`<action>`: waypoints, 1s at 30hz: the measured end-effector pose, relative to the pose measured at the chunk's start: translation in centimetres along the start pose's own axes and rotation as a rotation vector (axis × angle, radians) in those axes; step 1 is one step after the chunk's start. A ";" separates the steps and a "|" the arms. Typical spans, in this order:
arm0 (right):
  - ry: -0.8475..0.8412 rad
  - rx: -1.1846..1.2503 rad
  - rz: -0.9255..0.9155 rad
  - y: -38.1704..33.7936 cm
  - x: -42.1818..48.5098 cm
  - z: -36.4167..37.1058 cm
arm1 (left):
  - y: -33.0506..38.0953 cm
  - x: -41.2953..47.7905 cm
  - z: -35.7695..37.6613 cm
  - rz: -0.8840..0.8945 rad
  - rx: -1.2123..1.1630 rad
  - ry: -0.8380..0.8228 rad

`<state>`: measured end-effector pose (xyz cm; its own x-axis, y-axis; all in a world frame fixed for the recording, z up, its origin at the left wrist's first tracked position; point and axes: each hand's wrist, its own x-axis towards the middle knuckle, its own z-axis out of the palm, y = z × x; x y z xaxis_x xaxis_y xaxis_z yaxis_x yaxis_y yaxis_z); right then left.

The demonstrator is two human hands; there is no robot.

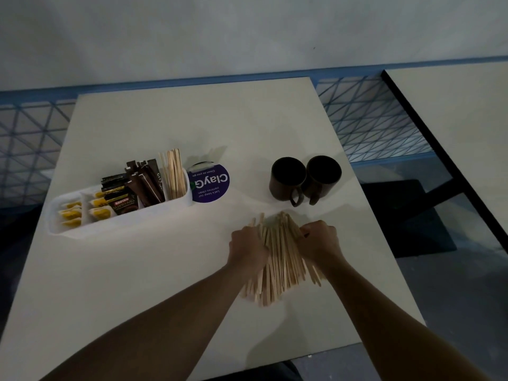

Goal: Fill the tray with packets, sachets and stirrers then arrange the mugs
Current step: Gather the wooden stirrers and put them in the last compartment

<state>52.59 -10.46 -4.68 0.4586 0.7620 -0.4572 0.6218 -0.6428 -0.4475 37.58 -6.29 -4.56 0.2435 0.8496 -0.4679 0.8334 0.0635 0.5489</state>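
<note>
A loose pile of wooden stirrers (280,259) lies on the white table in front of me. My left hand (247,248) grips the pile's left side, and my right hand (320,240) grips its right side. To the left stands a white tray (132,218) with yellow sachets (82,213), dark coffee packets (132,188) and upright stirrers (174,174) in its right end. Two dark mugs (305,180) stand side by side beyond the pile, handles toward me.
A purple round sticker (211,184) lies on the table just right of the tray. The table edge (365,204) runs close to the right of the mugs. A second table (453,111) stands to the right across a gap with a dark stool below.
</note>
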 end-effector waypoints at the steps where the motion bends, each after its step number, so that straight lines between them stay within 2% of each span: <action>1: -0.003 0.004 0.001 0.0 -0.1 0.1 | -0.1 0.0 -0.2 0.001 -0.020 -0.009; 8: 0.065 0.042 -0.027 -0.1 -0.6 -0.3 | -0.8 0.7 -1.5 -0.133 -0.243 -0.076; 14: 0.067 0.049 -0.049 -0.9 -1.2 -0.4 | -1.9 1.9 -2.3 -0.316 -0.568 -0.137; 22: 0.011 0.169 -0.139 -2.9 -1.8 1.0 | -2.0 1.4 -3.1 -0.421 -0.886 -0.199; 30: -0.064 0.181 -0.191 -5.5 -2.6 2.6 | -2.5 1.1 -3.4 -0.421 -1.039 -0.225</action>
<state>46.35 -9.09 -3.04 0.2993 0.8678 -0.3967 0.5666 -0.4962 -0.6579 34.04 -3.78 -4.11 0.2125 0.5521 -0.8062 0.0826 0.8120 0.5778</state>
